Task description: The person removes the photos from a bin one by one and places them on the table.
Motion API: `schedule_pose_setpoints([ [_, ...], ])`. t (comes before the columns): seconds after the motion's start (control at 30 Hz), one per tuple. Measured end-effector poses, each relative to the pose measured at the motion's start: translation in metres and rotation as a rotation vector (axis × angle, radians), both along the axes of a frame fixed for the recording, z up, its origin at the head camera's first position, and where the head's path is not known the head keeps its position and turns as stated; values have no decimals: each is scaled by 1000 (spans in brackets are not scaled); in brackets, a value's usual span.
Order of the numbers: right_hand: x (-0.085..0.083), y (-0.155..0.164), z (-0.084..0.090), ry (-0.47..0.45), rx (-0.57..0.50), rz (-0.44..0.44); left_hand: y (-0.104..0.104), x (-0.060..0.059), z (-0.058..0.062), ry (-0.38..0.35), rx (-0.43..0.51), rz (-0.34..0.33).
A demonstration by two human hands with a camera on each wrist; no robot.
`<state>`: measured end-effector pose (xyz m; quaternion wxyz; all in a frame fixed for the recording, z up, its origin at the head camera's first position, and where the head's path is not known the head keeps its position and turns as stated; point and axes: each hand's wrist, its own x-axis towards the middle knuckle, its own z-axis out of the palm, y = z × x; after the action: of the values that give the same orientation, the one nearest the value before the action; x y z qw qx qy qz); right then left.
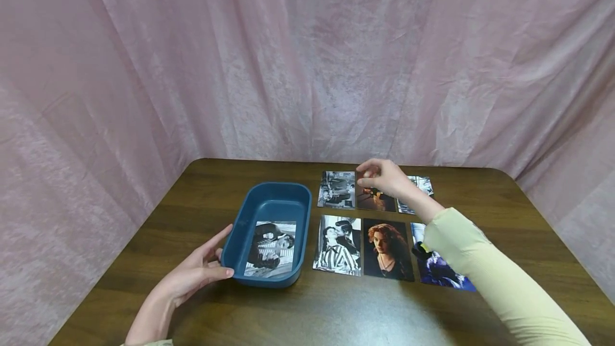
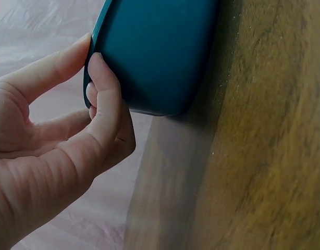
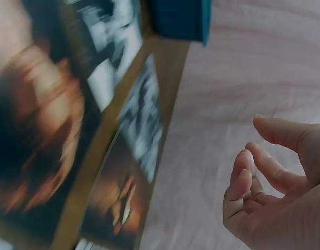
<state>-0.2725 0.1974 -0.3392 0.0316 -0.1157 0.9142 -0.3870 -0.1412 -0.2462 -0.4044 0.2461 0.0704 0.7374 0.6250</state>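
A blue plastic tray (image 1: pixel 269 191) stands on the dark wooden table and holds one black-and-white photo (image 1: pixel 270 249). My left hand (image 1: pixel 216 255) touches the tray's near-left corner, thumb on the front wall and fingers fairly straight along the side. The left wrist view shows the thumb (image 2: pixel 97 78) pressed to the tray's (image 2: pixel 155 52) outer wall. My right hand (image 1: pixel 367 175) hovers over a dark photo (image 1: pixel 375 201) in the back row. In the right wrist view its fingers (image 3: pixel 254 151) are loosely curled and hold nothing.
Two rows of photos lie to the right of the tray. At the back is a black-and-white one (image 1: pixel 337 189) and another half hidden by my hand (image 1: pixel 423 185). In front are a striped-shirt couple (image 1: pixel 338 244), a red-haired portrait (image 1: pixel 386 250) and a blue one (image 1: pixel 439 274) under my sleeve. Pink cloth hangs behind.
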Motion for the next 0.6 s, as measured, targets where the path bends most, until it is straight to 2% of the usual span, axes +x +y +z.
schedule_pose_setpoints([
  [0.23, -24, -67, 15, -17, -107, 40, 4, -1, -1, -9, -15, 9],
  [0.4, -32, -116, 14, 31, -141, 69, 8, -3, 0, -16, -5, 13],
  [0.6, -39, -170, 10, 46, -237, 107, 8, -3, -1, -17, 6, 8],
])
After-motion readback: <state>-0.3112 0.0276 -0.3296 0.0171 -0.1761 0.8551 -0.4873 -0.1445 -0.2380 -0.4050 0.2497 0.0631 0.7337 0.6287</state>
